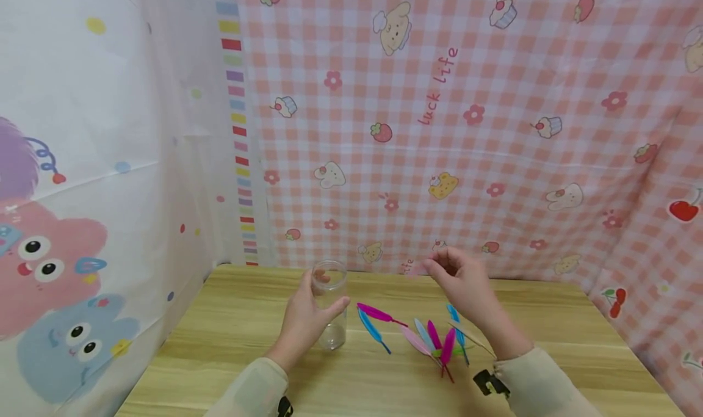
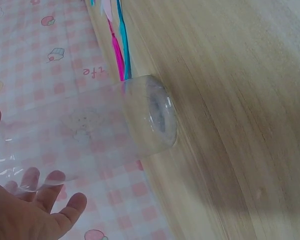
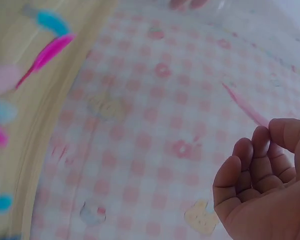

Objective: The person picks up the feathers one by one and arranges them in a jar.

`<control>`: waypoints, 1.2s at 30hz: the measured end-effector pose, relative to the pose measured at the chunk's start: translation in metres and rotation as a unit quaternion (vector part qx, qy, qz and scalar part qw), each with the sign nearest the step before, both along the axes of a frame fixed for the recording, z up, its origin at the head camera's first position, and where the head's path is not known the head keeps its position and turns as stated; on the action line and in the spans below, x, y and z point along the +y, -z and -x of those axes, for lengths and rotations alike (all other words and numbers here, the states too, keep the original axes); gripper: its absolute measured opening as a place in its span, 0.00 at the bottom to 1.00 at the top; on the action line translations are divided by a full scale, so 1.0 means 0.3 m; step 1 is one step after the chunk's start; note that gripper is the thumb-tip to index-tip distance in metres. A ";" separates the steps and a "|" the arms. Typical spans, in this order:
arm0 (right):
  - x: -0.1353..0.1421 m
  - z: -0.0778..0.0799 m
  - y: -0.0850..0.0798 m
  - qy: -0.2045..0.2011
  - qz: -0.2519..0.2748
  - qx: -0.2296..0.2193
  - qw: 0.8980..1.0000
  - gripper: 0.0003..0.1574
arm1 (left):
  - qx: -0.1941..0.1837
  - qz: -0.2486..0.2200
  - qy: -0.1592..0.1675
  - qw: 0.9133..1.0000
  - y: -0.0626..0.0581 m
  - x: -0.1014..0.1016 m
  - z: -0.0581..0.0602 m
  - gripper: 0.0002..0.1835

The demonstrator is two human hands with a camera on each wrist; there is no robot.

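Note:
My left hand (image 1: 303, 320) grips a clear plastic jar (image 1: 332, 339) from the left side, its fingers behind and the thumb in front. The jar stands upright on the table, its round mouth uncovered and nothing visible inside. In the right wrist view, thumb and forefinger of my right hand (image 3: 267, 175) pinch a pale pink feather (image 3: 246, 107). That hand is raised over the back of the table, right of the jar. Just right of the jar lie a magenta feather (image 1: 376, 312) and a blue feather (image 1: 370, 327).
Below my right hand lies a loose group of several feathers, among them a light pink feather (image 1: 415, 340), another magenta feather (image 1: 448, 345) and a beige feather (image 1: 471, 334). A pink checked cloth (image 1: 351, 203) hangs behind the wooden table (image 1: 230, 319).

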State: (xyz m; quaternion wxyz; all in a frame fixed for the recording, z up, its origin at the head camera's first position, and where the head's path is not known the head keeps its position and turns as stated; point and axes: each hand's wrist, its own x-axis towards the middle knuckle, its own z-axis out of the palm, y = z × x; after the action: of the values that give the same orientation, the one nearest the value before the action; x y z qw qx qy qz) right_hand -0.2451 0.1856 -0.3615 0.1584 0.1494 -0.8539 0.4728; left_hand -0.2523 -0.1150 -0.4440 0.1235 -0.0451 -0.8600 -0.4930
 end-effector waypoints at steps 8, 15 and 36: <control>-0.161 -0.042 0.011 -0.001 0.133 0.021 0.991 0.10 | 0.008 0.007 -0.007 1.000 0.005 -0.002 0.003 0.39; -0.289 -0.103 -0.002 0.020 0.226 0.095 0.969 0.06 | 0.014 -0.001 0.000 1.000 0.005 0.001 0.002 0.38; -0.458 -0.122 0.074 0.043 0.106 0.165 0.980 0.07 | 0.032 -0.002 0.008 0.999 0.013 -0.007 0.004 0.39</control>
State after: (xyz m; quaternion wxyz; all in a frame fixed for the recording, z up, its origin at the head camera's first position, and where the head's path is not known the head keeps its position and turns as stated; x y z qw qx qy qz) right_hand -0.2086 0.0483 -0.3838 0.3316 0.1711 -0.7670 0.5220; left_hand -0.2536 -0.1170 -0.4480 0.1475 -0.0676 -0.8544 -0.4936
